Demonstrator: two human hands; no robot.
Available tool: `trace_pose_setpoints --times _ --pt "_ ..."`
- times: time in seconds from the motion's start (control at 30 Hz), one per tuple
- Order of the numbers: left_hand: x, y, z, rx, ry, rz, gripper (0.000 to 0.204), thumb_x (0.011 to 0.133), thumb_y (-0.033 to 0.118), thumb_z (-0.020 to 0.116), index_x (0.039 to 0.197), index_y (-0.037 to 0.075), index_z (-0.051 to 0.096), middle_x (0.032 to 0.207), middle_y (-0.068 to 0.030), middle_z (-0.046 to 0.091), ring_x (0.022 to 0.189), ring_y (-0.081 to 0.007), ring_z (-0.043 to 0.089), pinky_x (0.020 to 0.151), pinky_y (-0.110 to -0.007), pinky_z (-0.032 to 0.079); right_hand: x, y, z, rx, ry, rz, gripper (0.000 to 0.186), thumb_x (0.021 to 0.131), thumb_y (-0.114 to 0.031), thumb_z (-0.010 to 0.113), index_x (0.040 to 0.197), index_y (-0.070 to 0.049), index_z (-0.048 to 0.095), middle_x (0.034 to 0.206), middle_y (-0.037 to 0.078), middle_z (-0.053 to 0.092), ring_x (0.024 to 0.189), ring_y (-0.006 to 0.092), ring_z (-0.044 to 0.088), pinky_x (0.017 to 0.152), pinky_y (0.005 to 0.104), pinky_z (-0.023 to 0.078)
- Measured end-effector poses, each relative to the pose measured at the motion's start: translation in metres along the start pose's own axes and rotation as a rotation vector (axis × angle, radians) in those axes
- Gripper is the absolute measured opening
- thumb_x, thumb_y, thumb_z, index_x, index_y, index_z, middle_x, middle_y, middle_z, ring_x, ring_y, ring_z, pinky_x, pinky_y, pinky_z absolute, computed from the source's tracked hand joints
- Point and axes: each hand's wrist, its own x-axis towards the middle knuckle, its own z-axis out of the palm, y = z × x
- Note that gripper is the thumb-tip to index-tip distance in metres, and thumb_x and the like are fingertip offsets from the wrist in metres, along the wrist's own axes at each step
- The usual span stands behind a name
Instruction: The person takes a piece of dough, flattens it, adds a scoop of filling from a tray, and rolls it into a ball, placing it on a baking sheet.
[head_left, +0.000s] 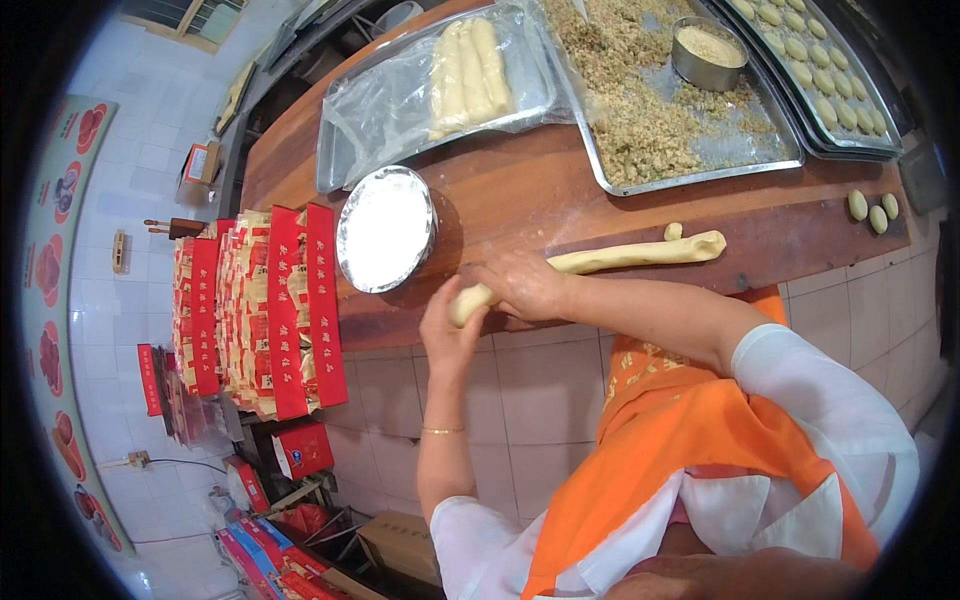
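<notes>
Wall, left side: 1 long poster [60, 310] with food pictures, on white tiling [140, 200]. Upper left: 1 window [190, 18] with a wooden frame. Right of the poster: a large stack of red-and-gold packages [245, 310]. Below the stack: 1 red carton [303, 450]; lower still, red and blue boxes [265, 560] beside 1 brown cardboard box [403, 545]. Floor [545, 390]: pale tiles, visible joints.

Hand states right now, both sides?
Left hand: closed around the left end of the dough rope.
Right hand: closed over the same rope, just right of the left hand.
</notes>
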Motion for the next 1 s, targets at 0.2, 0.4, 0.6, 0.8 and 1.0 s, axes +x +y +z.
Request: trace_pose_setpoints --times 0.2,0.4,0.6,0.8,1.0 --pt "0.015 0.017 0.046 -1.208 0.402 -0.117 0.032 0.091 0.017 0.071 0.117 0.004 0.058 0.105 -0.0071 0.065 0.100 -0.0195 0.063 0.097 -0.038 0.049 0.010 -0.025 -0.022 0.203 -0.156 0.109 0.036 0.080 -0.019 0.064 0.110 -0.001 0.056 0.085 0.024 0.068 0.082 0.0427 0.067 0.073 0.0528 0.053" --pt "0.023 0.023 0.043 -1.470 0.724 -0.325 0.021 0.096 0.026 0.065 0.088 0.012 0.051 0.071 0.0015 0.044 0.063 -0.0111 0.044 0.066 -0.029 0.048 -0.012 -0.022 -0.028 0.086 -0.135 0.125 0.025 0.081 -0.021 0.067 0.099 -0.004 0.058 0.077 0.021 0.067 0.070 0.0438 0.065 0.064 0.0535 0.051" --pt "0.027 -0.062 0.001 -1.604 0.987 -0.666 0.043 0.102 0.045 0.050 0.073 0.015 0.042 0.060 0.0017 0.037 0.049 -0.0102 0.037 0.044 -0.022 0.037 -0.062 0.021 -0.040 -0.182 -0.187 0.108 0.026 0.082 -0.026 0.070 0.094 -0.006 0.060 0.072 0.018 0.066 0.069 0.0394 0.066 0.063 0.0503 0.052" --pt "0.020 -0.161 -0.040 -1.642 1.063 -0.711 0.051 0.104 0.053 0.037 0.070 0.015 0.040 0.059 0.0005 0.038 0.048 -0.0129 0.038 0.046 -0.025 0.038 -0.100 0.040 -0.085 -0.282 -0.140 0.085 0.025 0.077 -0.017 0.072 0.094 -0.005 0.059 0.084 0.017 0.066 0.082 0.0369 0.066 0.070 0.0482 0.052" --pt "0.036 -0.152 -0.042 -1.032 1.052 -0.610 0.036 0.103 0.036 0.051 0.104 0.000 0.052 0.094 -0.0091 0.051 0.084 -0.0205 0.055 0.077 -0.037 0.050 -0.144 0.037 -0.118 -0.230 0.066 0.146 0.034 0.073 -0.014 0.077 0.099 -0.004 0.058 0.106 0.016 0.059 0.101 0.0368 0.058 0.083 0.0467 0.048"
